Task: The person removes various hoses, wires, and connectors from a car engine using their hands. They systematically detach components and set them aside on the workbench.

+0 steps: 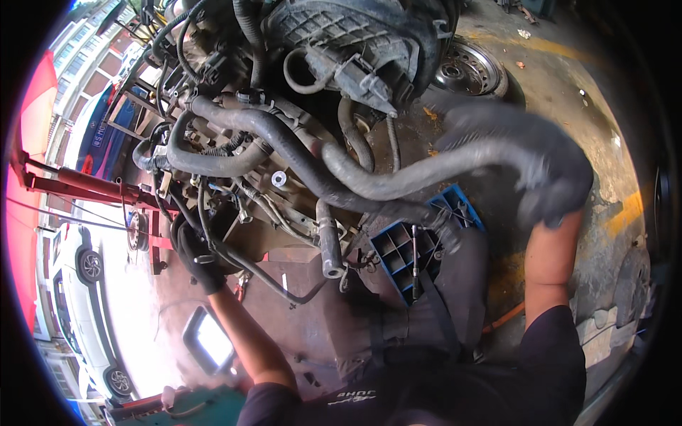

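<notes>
Clock positions read from the centre of the head view. Gripped in the gloved right hand (558,188), just short of 3 o'clock: one end of a thick grey rubber hose (405,179), blurred near the glove. Closed about that end, with exact finger positions lost to the blur. Routed from there through 2 o'clock, sagging toward the centre, with the other end curving up at 11 o'clock in front of the engine (302,202).

Positioned low at the engine side, between 8 and 9 o'clock: gloved left hand (192,252), just beside thin black hoses. Cannot tell whether open or closed; fingers dark against dark parts.

Fitted across the engine at 11 o'clock: black coolant-type hose (284,142), running down past the centre toward 4 o'clock. Mounted at 12 o'clock: ribbed black plastic housing (341,28). Set below the hoses at 4 o'clock: blue compartment tray (401,248), with a slim metal tool (415,263) across it. Laid flat on the floor between 1 and 2 o'clock: wheel with steel rim (465,71). Extended at 9 o'clock: red hoist arm (92,183). Parked at 8 o'clock: white car (85,305).
</notes>
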`<state>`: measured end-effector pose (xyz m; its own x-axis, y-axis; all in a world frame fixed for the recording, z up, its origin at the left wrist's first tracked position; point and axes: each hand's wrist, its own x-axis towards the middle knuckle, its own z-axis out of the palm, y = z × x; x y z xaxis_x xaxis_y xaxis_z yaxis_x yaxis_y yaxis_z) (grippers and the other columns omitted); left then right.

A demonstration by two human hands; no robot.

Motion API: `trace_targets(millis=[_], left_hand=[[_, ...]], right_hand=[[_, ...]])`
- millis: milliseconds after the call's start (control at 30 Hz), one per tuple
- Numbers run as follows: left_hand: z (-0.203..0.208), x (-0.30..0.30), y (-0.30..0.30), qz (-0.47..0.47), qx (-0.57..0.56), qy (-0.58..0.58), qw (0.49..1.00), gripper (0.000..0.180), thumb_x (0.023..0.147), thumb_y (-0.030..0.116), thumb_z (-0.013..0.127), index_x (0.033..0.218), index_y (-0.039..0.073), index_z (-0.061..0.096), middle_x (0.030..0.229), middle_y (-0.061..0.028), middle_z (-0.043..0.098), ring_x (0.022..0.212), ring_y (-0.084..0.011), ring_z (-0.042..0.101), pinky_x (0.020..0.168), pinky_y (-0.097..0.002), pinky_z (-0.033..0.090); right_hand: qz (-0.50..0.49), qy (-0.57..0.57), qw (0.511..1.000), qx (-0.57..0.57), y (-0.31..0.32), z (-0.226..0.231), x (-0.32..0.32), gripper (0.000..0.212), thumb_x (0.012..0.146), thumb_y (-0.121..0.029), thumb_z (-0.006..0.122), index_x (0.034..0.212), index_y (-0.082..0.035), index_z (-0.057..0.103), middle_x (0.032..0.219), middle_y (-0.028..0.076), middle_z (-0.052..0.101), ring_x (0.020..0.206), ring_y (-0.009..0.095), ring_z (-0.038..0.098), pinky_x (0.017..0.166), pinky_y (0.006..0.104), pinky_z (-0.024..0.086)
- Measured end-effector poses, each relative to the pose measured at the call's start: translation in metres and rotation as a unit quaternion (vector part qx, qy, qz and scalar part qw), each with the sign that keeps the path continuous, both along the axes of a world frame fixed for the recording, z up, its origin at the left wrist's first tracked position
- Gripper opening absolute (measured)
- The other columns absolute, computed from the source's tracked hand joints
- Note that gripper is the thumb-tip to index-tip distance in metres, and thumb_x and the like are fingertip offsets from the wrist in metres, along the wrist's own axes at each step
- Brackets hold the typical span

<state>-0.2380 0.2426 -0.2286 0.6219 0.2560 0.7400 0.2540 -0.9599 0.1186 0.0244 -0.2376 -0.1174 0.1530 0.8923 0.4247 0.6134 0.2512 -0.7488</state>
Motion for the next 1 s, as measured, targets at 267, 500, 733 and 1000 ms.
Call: trace_targets(millis=[267,500,733,1000], left_hand=[[-0.02,-0.008,0.011,-0.048,-0.098,-0.081,0.991,0.032,0.081,0.005,0.054,0.111,-0.003,0.06,0.115,-0.017,0.059,0.109,-0.0321,0.055,0.095,-0.0379,0.042],[-0.019,-0.023,0.052,-0.137,-0.273,-0.104,0.947,0.027,0.089,0.008,0.05,0.113,-0.001,0.059,0.116,-0.0115,0.057,0.103,-0.0206,0.056,0.09,-0.0319,0.044],[-0.03,-0.023,0.052,-0.163,-0.408,-0.175,0.881,0.032,0.099,0.017,0.042,0.118,-0.003,0.057,0.132,-0.0097,0.044,0.111,-0.019,0.053,0.093,-0.0308,0.045],[-0.025,-0.026,0.036,-0.057,0.0,-0.062,0.996,0.035,0.087,0.006,0.053,0.12,-0.003,0.058,0.129,-0.0197,0.053,0.116,-0.0314,0.054,0.096,-0.0357,0.046]], right_hand=[[0.025,0.024,0.978,0.206,0.07,-0.103,-0.142,0.05,0.079,-0.038,0.075,0.115,-0.005,0.065,0.139,0.022,0.044,0.126,0.04,0.045,0.102,0.0494,0.037],[-0.119,0.045,0.927,0.353,0.101,-0.091,-0.218,0.053,0.078,-0.041,0.073,0.118,-0.008,0.061,0.123,0.017,0.055,0.113,0.036,0.053,0.095,0.0498,0.042],[-0.101,0.036,0.882,0.458,0.09,-0.085,-0.184,0.044,0.076,-0.037,0.073,0.104,-0.005,0.062,0.097,0.009,0.06,0.083,0.025,0.057,0.078,0.043,0.049],[-0.284,0.136,0.889,0.334,0.04,-0.103,-0.084,0.042,0.093,-0.023,0.054,0.127,0.001,0.047,0.118,0.014,0.056,0.11,0.025,0.053,0.098,0.0386,0.041]])
